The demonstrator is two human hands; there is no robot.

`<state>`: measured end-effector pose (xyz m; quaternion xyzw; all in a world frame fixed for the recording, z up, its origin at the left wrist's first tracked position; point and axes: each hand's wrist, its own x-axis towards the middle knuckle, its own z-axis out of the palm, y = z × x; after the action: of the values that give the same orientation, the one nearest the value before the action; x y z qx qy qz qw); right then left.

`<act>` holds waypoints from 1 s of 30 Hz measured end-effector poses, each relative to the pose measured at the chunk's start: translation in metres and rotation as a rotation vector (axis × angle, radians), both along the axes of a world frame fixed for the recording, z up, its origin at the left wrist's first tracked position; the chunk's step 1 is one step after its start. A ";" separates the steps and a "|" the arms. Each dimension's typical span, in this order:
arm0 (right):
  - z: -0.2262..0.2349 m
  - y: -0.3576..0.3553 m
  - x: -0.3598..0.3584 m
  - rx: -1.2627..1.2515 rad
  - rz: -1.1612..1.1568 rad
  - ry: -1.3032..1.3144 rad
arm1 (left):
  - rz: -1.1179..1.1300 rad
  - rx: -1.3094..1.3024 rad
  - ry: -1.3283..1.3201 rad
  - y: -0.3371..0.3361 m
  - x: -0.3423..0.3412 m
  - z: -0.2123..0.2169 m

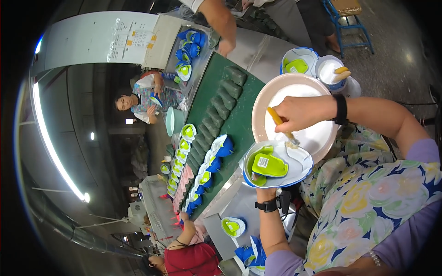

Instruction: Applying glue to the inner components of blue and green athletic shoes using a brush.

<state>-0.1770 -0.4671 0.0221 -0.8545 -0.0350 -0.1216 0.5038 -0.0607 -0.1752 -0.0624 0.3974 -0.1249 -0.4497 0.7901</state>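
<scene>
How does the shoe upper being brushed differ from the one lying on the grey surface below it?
The held shoe upper is raised in the left hand, with the brush in the right hand at its edge. The lying upper rests untouched and looks smaller. Both show lime-green lining with blue.

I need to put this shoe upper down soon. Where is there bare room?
Bare green belt lies between the row of dark lasts and the pink basin. The grey ledge beside the spare upper is partly free. The belt's far edge is crowded with blue-and-white uppers.
</scene>
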 end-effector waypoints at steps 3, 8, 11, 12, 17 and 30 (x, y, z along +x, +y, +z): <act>-0.003 0.003 0.000 0.004 -0.036 0.001 | 0.141 0.196 -0.076 -0.004 0.003 0.009; -0.004 0.021 0.013 0.010 0.043 -0.450 | 0.196 0.220 -0.186 -0.013 -0.005 0.020; -0.006 0.018 0.013 -0.096 0.034 -0.281 | 0.311 0.205 -0.225 -0.012 -0.008 0.021; -0.007 0.015 0.010 -0.084 0.013 -0.182 | 0.379 0.241 -0.249 -0.011 -0.006 0.019; -0.015 0.002 0.003 0.080 -0.211 -0.107 | 0.471 0.098 -0.352 0.012 0.047 -0.003; -0.043 0.007 -0.031 0.355 -0.277 0.177 | 0.777 0.490 -0.067 -0.007 0.244 -0.105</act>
<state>-0.2078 -0.4599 -0.0209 -0.7565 0.1489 -0.1186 0.6256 0.1829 -0.1822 -0.1671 0.6043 0.1178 -0.1233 0.7783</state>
